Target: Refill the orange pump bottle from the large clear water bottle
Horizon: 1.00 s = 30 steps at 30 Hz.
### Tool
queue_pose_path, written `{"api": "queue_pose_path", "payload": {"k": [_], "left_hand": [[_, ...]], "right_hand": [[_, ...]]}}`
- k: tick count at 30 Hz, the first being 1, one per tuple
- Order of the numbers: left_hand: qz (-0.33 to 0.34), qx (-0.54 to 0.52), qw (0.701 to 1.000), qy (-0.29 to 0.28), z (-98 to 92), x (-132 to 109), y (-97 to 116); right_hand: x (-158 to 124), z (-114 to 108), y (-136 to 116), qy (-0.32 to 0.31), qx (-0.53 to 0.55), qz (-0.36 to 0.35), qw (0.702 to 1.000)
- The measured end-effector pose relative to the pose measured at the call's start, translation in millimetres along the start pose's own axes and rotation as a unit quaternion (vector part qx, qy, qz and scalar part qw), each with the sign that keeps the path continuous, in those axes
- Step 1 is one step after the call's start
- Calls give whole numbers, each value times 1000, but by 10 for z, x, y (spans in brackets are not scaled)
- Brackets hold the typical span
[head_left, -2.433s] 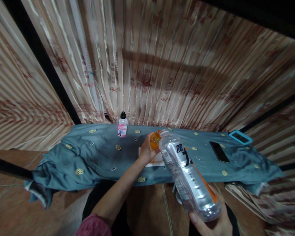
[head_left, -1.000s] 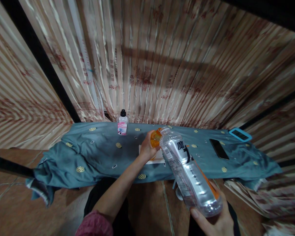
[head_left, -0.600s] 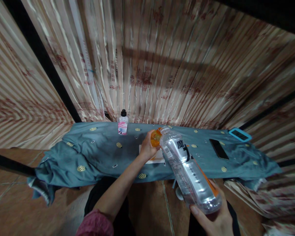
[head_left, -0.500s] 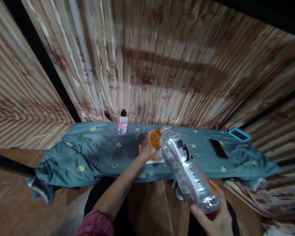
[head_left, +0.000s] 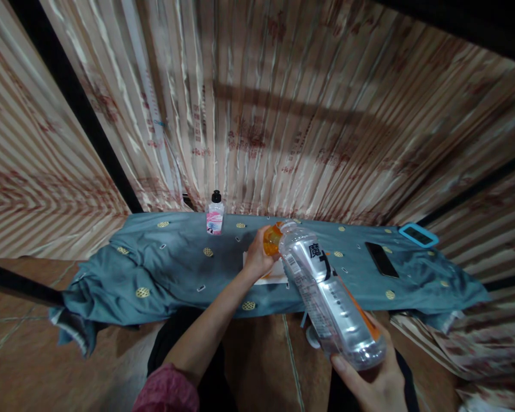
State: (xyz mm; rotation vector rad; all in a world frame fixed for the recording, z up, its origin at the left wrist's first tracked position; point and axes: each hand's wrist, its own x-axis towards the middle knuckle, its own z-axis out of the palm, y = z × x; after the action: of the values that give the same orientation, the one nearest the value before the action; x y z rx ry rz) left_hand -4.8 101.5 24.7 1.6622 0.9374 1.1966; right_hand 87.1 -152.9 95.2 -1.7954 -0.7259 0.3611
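My left hand (head_left: 258,256) is closed round a small orange see-through container (head_left: 273,239) above the middle of the cloth. Right against it lies the mouth of a large clear plastic bottle (head_left: 321,274), which has a silver and orange label with black lettering. The bottle is tilted, its neck up and to the left, its base low and to the right. My right hand (head_left: 375,366) grips it near the base. Whether liquid is in the bottle or passing between the two, I cannot tell. Part of the orange container is hidden by my fingers.
A grey-green cloth with pineapple prints (head_left: 180,269) covers the low bench. On it stand a small bottle with a black cap (head_left: 215,214), a black phone (head_left: 381,260) and a blue-framed device (head_left: 418,234). A white sheet (head_left: 274,277) lies partly behind my left hand. Striped curtains (head_left: 257,114) hang close behind.
Almost nothing differs. Both hands keep the bottle and the orange container in the same place, and the view has shifted very slightly.
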Motion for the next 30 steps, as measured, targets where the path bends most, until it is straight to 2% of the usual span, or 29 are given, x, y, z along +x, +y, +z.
{"api": "queue_pose_path", "payload": {"k": [4, 11, 30], "left_hand": [[-6, -3, 1000, -1, 5, 3, -7], [13, -4, 1000, 0, 17, 13, -44], [3, 8, 1000, -3, 13, 5, -45]], "right_hand": [[-41, 37, -56, 2, -7, 2, 1000], [-22, 18, -19, 4, -17, -6, 1000], [-20, 8, 14, -9, 11, -9, 1000]]}}
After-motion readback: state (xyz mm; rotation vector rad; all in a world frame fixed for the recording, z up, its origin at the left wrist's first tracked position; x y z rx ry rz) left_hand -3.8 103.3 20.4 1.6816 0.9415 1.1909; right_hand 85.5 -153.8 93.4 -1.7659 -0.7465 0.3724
